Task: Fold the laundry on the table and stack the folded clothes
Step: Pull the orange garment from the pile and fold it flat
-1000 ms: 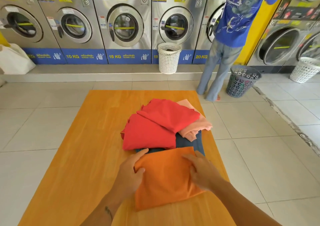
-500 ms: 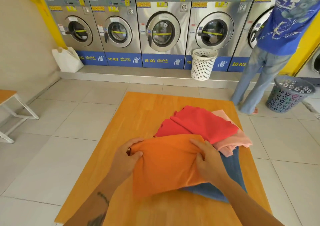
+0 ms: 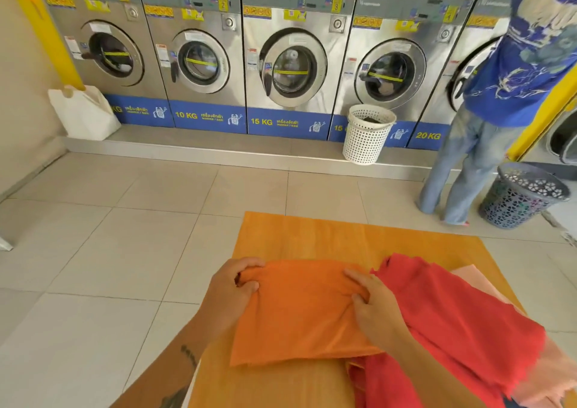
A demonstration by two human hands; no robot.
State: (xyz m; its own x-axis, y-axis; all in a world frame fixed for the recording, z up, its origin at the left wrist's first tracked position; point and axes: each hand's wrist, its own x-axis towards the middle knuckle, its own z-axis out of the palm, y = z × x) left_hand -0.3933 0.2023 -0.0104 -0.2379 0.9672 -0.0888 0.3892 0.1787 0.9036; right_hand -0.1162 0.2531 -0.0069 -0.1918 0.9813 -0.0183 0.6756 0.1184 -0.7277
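Observation:
A folded orange cloth [image 3: 299, 311] hangs over the wooden table [image 3: 327, 239], held by its top edge. My left hand [image 3: 231, 292] pinches its upper left corner. My right hand [image 3: 371, 307] grips its upper right corner. Just to the right lies a crumpled red garment [image 3: 462, 323], overlapping a pale pink garment [image 3: 480, 278]. The pink one shows again at the lower right edge. The red cloth partly covers the table's right side.
A row of steel washing machines [image 3: 290, 64] lines the far wall. A white basket [image 3: 367, 134] and a grey basket [image 3: 521, 195] stand on the tiled floor. A person in a blue shirt [image 3: 512, 73] stands at the right. A white bag [image 3: 82, 112] leans at the left.
Both hands lifted the orange cloth off the pile and carried it left, near the table's left edge. My view swung left, so the pile now sits at the right.

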